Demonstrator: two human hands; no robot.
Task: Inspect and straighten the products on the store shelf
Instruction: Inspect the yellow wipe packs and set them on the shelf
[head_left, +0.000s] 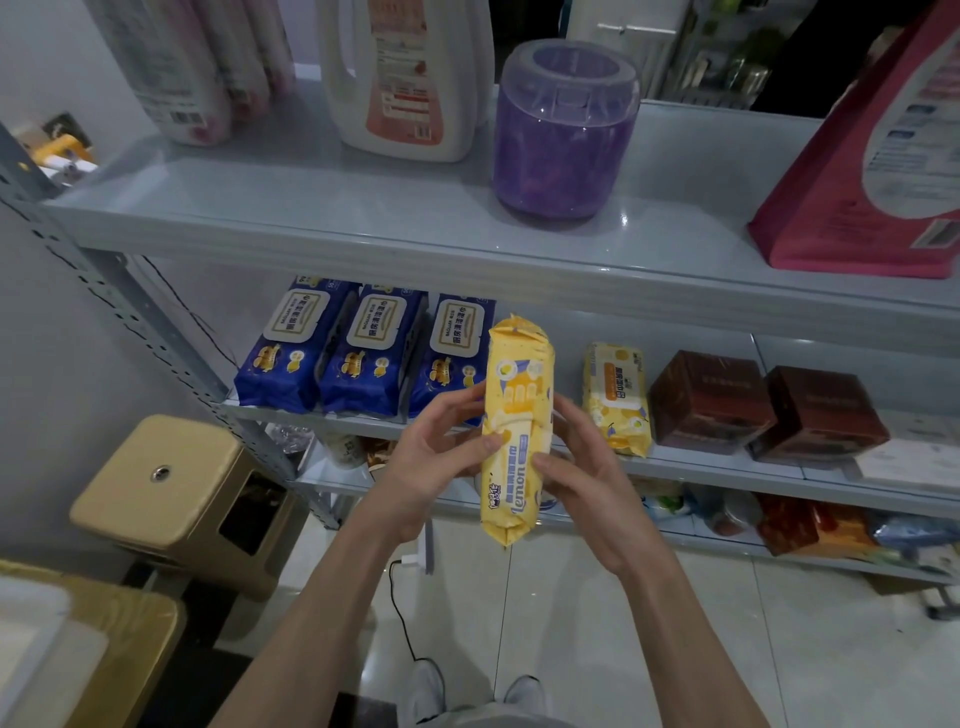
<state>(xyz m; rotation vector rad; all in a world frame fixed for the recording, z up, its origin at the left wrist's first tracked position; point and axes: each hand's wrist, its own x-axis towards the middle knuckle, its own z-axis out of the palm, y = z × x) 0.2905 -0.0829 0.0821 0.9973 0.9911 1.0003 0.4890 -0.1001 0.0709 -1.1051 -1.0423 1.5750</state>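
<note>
A yellow lemon wipes pack (515, 400) stands on end in the air in front of the middle shelf (727, 465). My left hand (431, 457) holds its left side with the thumb on its face. My right hand (582, 462) grips the right side. A second yellow pack (618, 400) leans on the shelf just to the right. Three blue wipes packs (358, 353) stand side by side on the shelf to the left.
Two brown boxes (763, 405) sit right of the yellow pack. The upper shelf (311, 218) carries a purple jar (563, 130), a white detergent jug (405, 78) and a pink bag (878, 156). A gold stool (171, 493) stands at lower left, and a cable (400, 613) crosses the floor.
</note>
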